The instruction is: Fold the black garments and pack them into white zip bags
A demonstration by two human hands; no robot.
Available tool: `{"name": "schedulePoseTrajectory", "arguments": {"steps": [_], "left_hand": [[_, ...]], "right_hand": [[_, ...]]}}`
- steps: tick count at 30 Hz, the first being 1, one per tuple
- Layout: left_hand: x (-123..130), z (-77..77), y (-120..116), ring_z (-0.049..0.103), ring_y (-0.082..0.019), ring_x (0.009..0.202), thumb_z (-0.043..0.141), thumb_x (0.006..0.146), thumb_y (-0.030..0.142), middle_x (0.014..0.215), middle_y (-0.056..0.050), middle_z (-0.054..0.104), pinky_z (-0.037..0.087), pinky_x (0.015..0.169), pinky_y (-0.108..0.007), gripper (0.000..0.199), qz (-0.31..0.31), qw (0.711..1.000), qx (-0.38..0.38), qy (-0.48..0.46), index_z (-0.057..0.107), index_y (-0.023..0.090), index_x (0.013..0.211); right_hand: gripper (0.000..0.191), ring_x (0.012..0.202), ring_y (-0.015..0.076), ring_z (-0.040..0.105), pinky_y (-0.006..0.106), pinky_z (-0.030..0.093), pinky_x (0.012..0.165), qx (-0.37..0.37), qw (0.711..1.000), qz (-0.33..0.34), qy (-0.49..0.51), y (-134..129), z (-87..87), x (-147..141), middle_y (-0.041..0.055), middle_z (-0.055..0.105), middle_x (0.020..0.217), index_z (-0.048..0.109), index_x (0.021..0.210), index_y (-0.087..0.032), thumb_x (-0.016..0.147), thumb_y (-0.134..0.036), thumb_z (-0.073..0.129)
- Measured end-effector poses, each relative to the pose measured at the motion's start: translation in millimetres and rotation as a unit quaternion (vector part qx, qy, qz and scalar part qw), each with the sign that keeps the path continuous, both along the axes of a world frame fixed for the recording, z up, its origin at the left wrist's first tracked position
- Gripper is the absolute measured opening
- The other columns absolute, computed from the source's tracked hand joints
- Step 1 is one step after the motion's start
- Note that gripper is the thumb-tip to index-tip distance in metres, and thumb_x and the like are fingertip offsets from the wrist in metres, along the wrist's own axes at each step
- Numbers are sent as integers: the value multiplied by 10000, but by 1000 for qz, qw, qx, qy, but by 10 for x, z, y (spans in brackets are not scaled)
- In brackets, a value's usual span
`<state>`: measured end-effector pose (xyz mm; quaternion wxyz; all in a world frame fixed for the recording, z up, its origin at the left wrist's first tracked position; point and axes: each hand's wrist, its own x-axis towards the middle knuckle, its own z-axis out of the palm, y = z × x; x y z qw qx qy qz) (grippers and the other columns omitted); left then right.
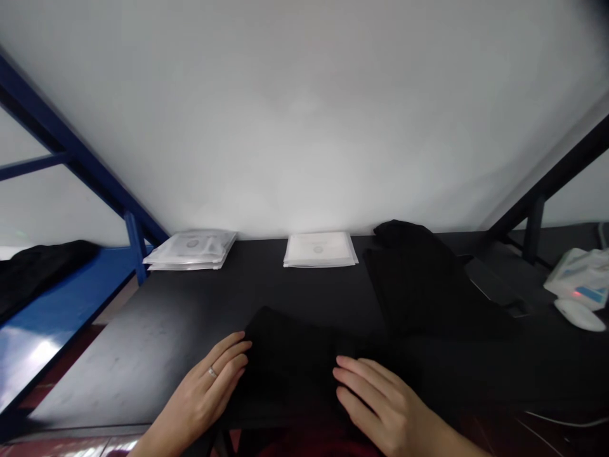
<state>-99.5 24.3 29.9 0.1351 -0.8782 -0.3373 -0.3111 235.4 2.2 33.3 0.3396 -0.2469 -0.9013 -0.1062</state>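
A black cloth [290, 362] lies on the black table [190, 324] near its front edge, hard to tell from the dark surface. My left hand [209, 384], with a ring on one finger, rests at the cloth's left edge, its fingers close together and their tips on the fabric. At the cloth's right side is my right hand [375, 397], fingers slightly spread and laid over the dark fabric. Whether either hand pinches any cloth cannot be seen. Another pile of black cloth [423, 285] lies on the table to the right.
Clear plastic packets [190, 249] are stacked at the back left, and white packets [320, 249] at the back middle. A dark flat object [492, 279], a white mouse [579, 315] and a plastic package [580, 276] are at the right. Blue frame bars [107, 184] rise at the left.
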Motion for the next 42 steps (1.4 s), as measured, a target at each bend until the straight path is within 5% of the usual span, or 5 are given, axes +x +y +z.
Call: {"name": "schedulePoseTrajectory", "arguments": {"steps": [9,16,27,35,42], "left_hand": [[-96,3,-113,712,-276,1138,497,1011,136,1054,-94,765,615,952,-374,185,-7,997,-13,70,671,194,1038],[177,25,-211,606,-302,1317,555,975,201,1381,-157,670,528,1081,-409,375,-28,995,-18,90,651,148,1333],[894,47,-95,356,-439,1521,873,780,509,1704,-164,301,403,1159,-644,1127,-61,972,-135,182,226,260,1668],[926,-122,-187,407,-369,1511,791,895,427,1702,-95,334,447,1151,-563,933,-22,976,-126,177,258,333,1655],[1234,-267,-323,496,-328,1448,609,1002,273,1618,-126,480,432,1153,-481,700,27,988,-59,138,330,183,1637]], "right_hand": [[237,975,205,746,299,630,853,-34,999,10,25,-19,-1,45,84,806,988,736,1024,-144,1043,-211,509],[334,1069,277,751,392,664,847,-78,962,-233,119,37,99,351,150,753,1206,640,1310,-163,997,-269,598],[463,1261,205,679,293,586,1039,-54,995,-62,-52,-71,-5,596,96,738,1314,696,1277,-119,928,37,435],[459,1356,224,607,306,516,1118,-120,985,-33,-123,-184,-40,762,87,689,1397,682,1309,-168,874,-45,605],[350,1122,199,742,316,609,971,-62,993,-48,-94,62,500,959,36,791,1194,720,1215,-231,1000,-89,483]]}}
